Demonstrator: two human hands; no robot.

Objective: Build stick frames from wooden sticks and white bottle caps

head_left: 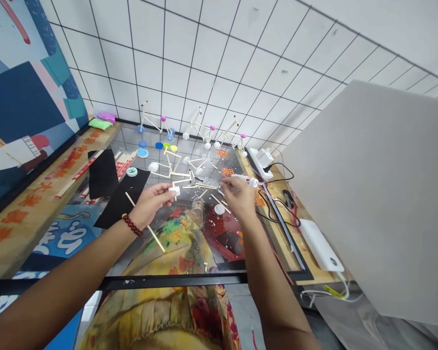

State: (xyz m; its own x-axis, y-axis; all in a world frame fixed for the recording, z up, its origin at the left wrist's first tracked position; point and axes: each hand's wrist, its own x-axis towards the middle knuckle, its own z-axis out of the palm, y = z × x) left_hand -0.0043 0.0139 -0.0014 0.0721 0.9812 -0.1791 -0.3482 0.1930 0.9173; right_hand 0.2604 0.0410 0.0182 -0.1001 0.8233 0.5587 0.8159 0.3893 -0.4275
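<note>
My left hand (150, 203) pinches a small white bottle cap (174, 191), with a short piece of wooden stick showing at it. My right hand (240, 197) is low over the table with its fingers bent together; what they hold, if anything, is too small to tell. Just beyond this hand lies a white glue gun (251, 181), partly hidden by it. Between the hands are loose wooden sticks (200, 186). Behind them lies a frame of glued sticks (171, 167) with white caps. A longer stick (156, 239) lies below my left wrist.
Stick models with coloured caps (163, 119) stand along the tiled wall. Black sheets (122, 201) and packs of chopsticks (123, 163) lie at the left. A power strip (260, 163), cables and a white power bank (320, 245) are at the right, beside a large pale panel (379, 194).
</note>
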